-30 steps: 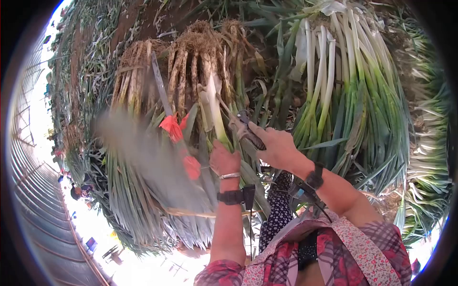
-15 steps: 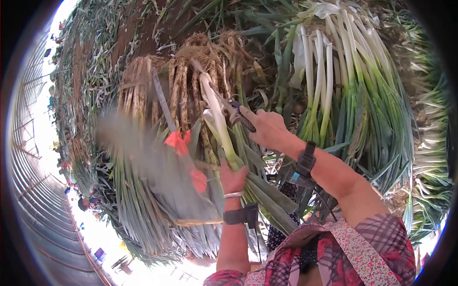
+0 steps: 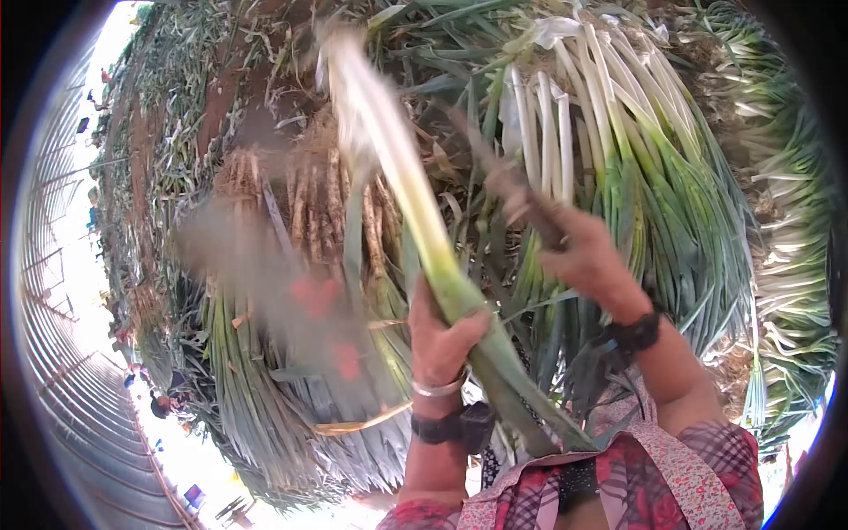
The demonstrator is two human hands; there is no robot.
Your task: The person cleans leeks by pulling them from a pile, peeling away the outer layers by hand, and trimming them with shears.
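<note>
My left hand (image 3: 446, 340) is wrapped round the green part of a large leek (image 3: 415, 203). The leek's white stem slants up and to the left, its root end blurred, while its leaves (image 3: 521, 389) trail toward my chest. To the right, my right hand (image 3: 587, 256) grips what looks like a knife (image 3: 530, 199) by its handle. Its blade points up and left, smeared by motion, and is apart from the leek. Behind the leek lie soil-covered leeks (image 3: 309, 212) with brown roots.
Cleaned leeks with white stems (image 3: 609, 115) lie in a heap at the right. More leeks (image 3: 791, 247) line the far right edge. A grey smear blurs the left, where red patches (image 3: 315, 296) show through. A yellowish strip (image 3: 367, 422) crosses the leaves at lower left.
The leek has risen toward me and looks larger, its root end lifted clear of the soiled bunch. My right hand has moved right and down with the knife, away from the stem.
</note>
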